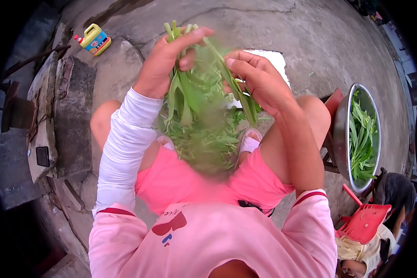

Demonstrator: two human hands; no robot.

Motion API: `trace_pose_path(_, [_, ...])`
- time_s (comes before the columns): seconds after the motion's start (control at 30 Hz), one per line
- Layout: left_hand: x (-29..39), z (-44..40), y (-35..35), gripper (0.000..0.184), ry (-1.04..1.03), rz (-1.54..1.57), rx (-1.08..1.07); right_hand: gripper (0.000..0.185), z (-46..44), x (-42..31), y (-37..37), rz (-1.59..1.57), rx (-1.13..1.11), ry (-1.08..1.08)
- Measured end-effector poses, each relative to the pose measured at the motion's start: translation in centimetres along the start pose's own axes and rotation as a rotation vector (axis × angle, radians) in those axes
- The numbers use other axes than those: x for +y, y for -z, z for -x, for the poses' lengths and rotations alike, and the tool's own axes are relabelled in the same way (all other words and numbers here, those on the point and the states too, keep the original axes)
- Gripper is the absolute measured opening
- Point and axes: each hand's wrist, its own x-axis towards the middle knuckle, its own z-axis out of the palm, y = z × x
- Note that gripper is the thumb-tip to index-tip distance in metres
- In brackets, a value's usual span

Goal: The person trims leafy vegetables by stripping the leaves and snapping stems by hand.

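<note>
My left hand [164,62] is wrapped round a bunch of leafy green stems [183,92], whose cut ends stick up above the fingers and whose leaves hang down. To its right, my right hand [259,78] pinches a long green leafy stalk [236,83] that slants down to the right. Below both hands a heap of loose greens [213,143] lies on the ground between my feet, partly blurred by a smear in the middle of the view. Behind my right hand lies a white board [277,65].
A metal basin [377,139] of greens stands at the right on a stool. A red dustpan [367,224] and a person [370,252] are at the lower right. A yellow jug [97,39] stands upper left. A phone [42,156] lies on a stone slab [74,116].
</note>
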Motion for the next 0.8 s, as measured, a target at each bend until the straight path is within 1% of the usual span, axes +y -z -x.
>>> trace_pose_path(0.1, [0.1,0.4,-0.2,0.027,-0.051,-0.147,-0.006,0.020,-0.3,0.6,-0.1,0.084,0.062,0.090])
trace_pose_path(0.2, [0.3,0.6,-0.4,0.027,-0.089,-0.275,0.027,0.019,-0.4,0.8,0.2,0.221,0.070,0.163])
trace_pose_path(0.3, [0.1,0.6,-0.5,0.028,-0.128,-0.317,0.067,0.017,-0.4,0.8,0.0,0.252,0.092,0.199])
trace_pose_path(0.4, [0.2,0.9,-0.7,0.028,-0.171,-0.420,0.038,0.016,-0.9,1.4,0.4,0.315,0.123,0.266])
trace_pose_path(0.5, [-0.8,1.1,-1.8,0.028,-0.497,-0.531,0.026,0.023,-1.0,1.0,0.3,0.268,0.253,0.287])
trace_pose_path(0.53, [-0.8,1.3,-1.9,0.010,-0.601,-0.576,0.026,0.024,-0.9,0.7,0.3,0.245,0.277,0.222])
trace_pose_path(0.63, [0.4,2.5,-2.6,0.010,-0.750,-0.474,0.084,0.023,-2.2,2.0,1.8,0.002,0.421,0.314])
trace_pose_path(0.67, [1.5,2.9,-2.0,0.016,-0.639,-0.421,0.028,0.012,-1.9,1.3,2.5,-0.147,0.343,0.296])
trace_pose_path(0.77, [1.6,1.3,0.3,0.023,-0.370,-0.059,-0.058,0.007,-0.9,-0.8,2.6,-0.518,0.071,0.277])
trace_pose_path(0.8, [1.4,1.5,-0.6,0.027,-0.253,-0.050,0.120,0.010,-0.7,-1.0,2.5,-0.559,0.024,0.260])
